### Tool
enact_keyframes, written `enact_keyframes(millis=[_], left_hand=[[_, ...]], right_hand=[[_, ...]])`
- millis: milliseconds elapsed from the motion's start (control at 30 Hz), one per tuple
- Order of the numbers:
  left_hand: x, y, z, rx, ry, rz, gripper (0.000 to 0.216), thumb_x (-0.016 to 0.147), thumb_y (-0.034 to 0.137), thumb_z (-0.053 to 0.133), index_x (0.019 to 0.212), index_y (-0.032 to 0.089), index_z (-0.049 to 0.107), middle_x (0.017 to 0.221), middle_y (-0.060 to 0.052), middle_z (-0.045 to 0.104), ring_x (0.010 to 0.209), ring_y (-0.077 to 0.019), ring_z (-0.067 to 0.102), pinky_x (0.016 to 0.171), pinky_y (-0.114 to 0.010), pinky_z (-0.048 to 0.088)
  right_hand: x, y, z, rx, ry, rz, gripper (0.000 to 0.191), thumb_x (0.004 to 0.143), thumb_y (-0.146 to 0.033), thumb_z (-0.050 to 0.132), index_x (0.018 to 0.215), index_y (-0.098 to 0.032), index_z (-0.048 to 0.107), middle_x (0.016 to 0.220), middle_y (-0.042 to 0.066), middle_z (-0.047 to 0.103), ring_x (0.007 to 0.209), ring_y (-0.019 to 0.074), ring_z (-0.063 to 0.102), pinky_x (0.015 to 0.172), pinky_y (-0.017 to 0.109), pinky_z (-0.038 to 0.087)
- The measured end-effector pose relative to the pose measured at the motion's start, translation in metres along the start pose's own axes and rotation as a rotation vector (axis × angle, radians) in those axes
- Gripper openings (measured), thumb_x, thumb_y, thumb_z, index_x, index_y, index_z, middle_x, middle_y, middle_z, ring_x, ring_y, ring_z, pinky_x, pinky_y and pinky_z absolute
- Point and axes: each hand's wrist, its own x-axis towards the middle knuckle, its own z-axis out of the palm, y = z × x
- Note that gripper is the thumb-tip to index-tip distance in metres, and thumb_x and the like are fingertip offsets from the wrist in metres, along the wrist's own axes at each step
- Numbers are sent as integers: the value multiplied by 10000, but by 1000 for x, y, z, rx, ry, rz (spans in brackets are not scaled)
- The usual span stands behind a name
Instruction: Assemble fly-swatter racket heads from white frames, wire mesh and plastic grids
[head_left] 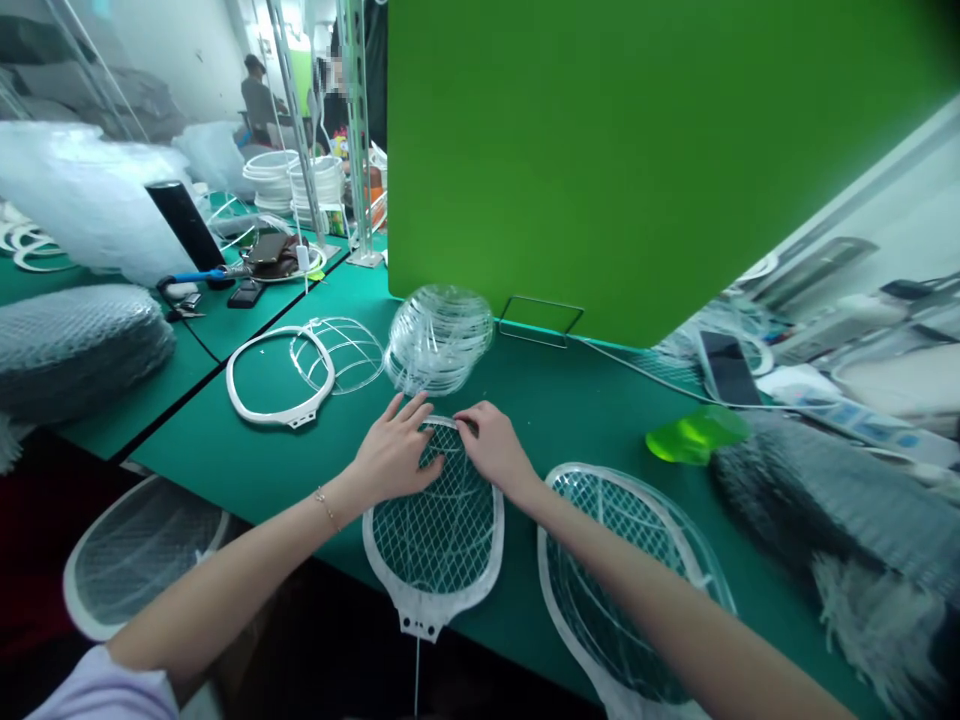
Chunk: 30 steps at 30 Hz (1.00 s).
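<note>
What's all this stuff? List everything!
Middle netted frame: one, white, centre
Right netted frame: at least one, white, right
Lower netted frame: one, white, bottom left
Bare frame: one, white, left
Wire grid: one, silvery, left
Wire stack: one, silvery, centre
Net bundles: two, grey, left and right
Board: one, green, back
Tabletops: at least two, green, below
Shiny lump: one, lime, right
Phone: one, dark, right
Clutter: uncountable, mixed, back left
Ring stacks: two, white, back left
Plastic heaps: two, whitish, back left
People: two, dark-clothed, back left
Left hand: one, bare, centre
Right hand: one, bare, centre
</note>
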Motion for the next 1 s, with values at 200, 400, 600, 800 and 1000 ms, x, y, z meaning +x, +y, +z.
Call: enact_keyframes(millis=[200,400,600,800,1000], left_hand=[[4,-1,-3,-14,-19,37,387,880,432,581,1084,146,744,1399,-135,593,1439,-327,393,1226,-510,245],[3,-1,-2,-30,-38,58,417,876,444,581,1103,130,736,1403,-145,595,1419,-330,424,1230,-512,223],[3,-2,-1,-48,-52,69,424,883,448,569,1086,114,734,1398,-150,599,1414,-323,432,1238,-509,194],[2,0,-3,-86,-82,72,430,885,447,567,1093,105,724,1347,-149,630,1368,-328,482,1235,-497,211],[5,0,-7,-114,-115,41,405,870,445,585,1081,129,725,1259,-130,675,1143,-278,645,1209,-470,279]], right_hand=[[-4,2,6,-255,-14,-150,193,969,-205,482,959,-178,673,1017,115,642,1020,247,566,874,355,487],[-3,4,4,-417,-44,-214,188,972,-183,467,907,-187,643,973,105,637,978,239,565,808,330,483],[-4,-2,3,-488,-65,-193,188,980,-189,474,927,-183,655,989,98,647,980,225,581,794,310,484],[-5,-14,2,-537,-119,-157,239,972,-159,461,910,-175,691,968,116,654,931,220,588,695,298,466],[7,-24,-21,-524,-226,-179,133,866,-205,628,789,-178,732,965,110,675,990,251,589,812,340,483]])
